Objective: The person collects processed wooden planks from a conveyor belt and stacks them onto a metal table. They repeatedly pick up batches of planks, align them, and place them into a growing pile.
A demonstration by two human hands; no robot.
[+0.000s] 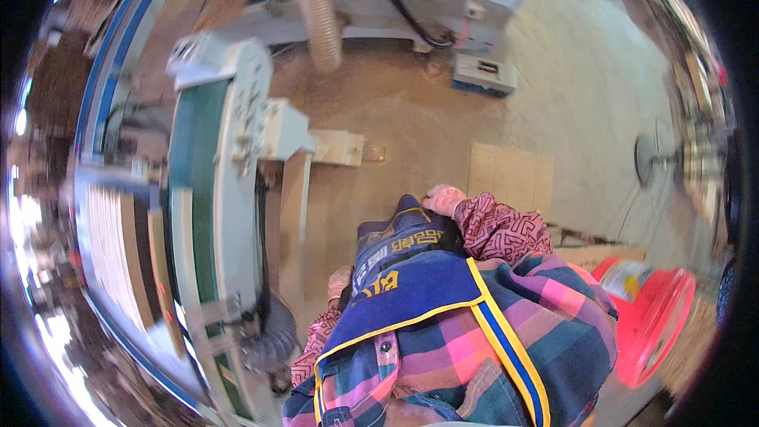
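Note:
My right hand (pixel 444 199), in a pale pink covering, rests at the far right edge of my dark blue apron (pixel 411 269). Its fingers are blurred and partly turned from sight, and no held thing shows. Lower on the left, my left hand (pixel 340 283) is mostly hidden by the apron's side, so its fingers cannot be made out. Patterned pink sleeves (pixel 506 225) cover both forearms. Left of my body stands a conveyor with a green belt (pixel 204 190) and a light grey side frame (pixel 241 158).
A red bucket (pixel 652 324) stands close at my right. Ahead lies a flat cardboard sheet (pixel 510 178) on the floor, with a grey box (pixel 484 75) beyond it. A ribbed hose (pixel 316 16) hangs from a machine. Stacked pale boards (pixel 111 245) are at the far left.

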